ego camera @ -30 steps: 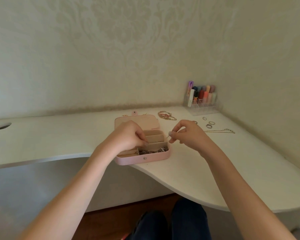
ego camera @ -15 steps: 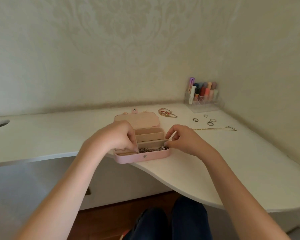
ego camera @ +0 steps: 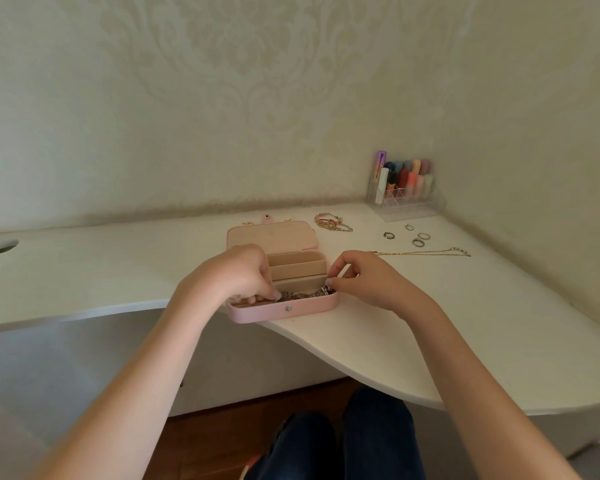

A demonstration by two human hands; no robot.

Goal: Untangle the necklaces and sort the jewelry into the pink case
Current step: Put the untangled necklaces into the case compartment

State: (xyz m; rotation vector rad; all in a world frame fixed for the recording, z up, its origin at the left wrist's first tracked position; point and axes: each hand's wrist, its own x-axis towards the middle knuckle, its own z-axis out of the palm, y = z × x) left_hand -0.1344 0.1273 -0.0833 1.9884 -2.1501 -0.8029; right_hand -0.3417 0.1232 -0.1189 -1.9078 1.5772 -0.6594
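Pink case (ego camera: 284,311) lies open at the near edge of the white surface (ego camera: 465,323), its lid (ego camera: 272,235) folded flat toward the wall and its beige dividers showing. A tangle of silvery chains (ego camera: 305,296) fills the front compartment. The left hand (ego camera: 232,275) has dropped lower than a second ago, its curled fingers (ego camera: 257,298) now dipped into the left end of that compartment and touching the chains; whether they pinch a strand cannot be told. The right hand (ego camera: 368,278), which a second ago was raised beside the case, has come down to the case's right end, thumb and forefinger closed narrowly on the chains there. A gold necklace (ego camera: 426,252) lies stretched out on the surface to the right, well apart from the case, with several rings (ego camera: 418,239) just behind it. A small heap of bracelets (ego camera: 331,224) sits beside the lid's right corner. A clear organiser (ego camera: 409,202) holding coloured tubes stands in the far corner against the wall. None of these has moved.
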